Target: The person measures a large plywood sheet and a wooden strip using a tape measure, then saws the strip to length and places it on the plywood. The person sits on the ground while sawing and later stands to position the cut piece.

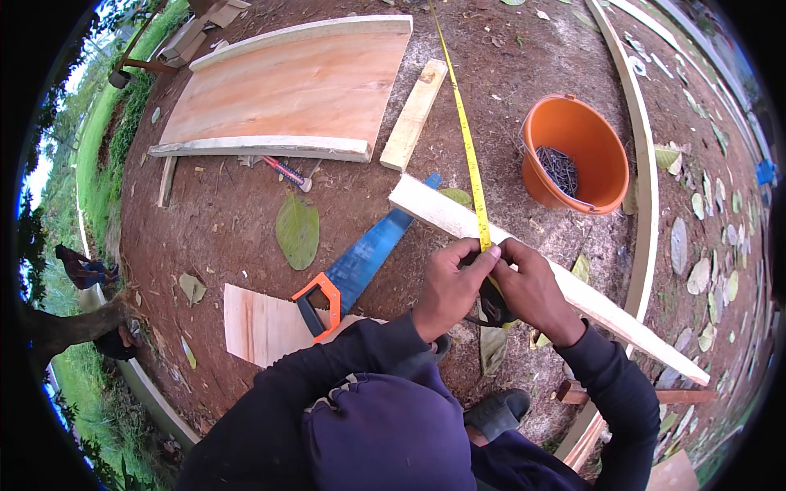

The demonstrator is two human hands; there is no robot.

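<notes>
Above brown earth (221, 221), left hand (450, 288) and right hand (536, 286) pinching a yellow measuring tape (470, 147) over a pale timber (606, 313), the tape pointing away and slightly left, the timber slanting from far left to near right.

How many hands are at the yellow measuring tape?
2: the person's left hand and right hand, close together where the yellow measuring tape crosses the pale wooden beam. Some fingers are hidden, but both hands show.
</notes>
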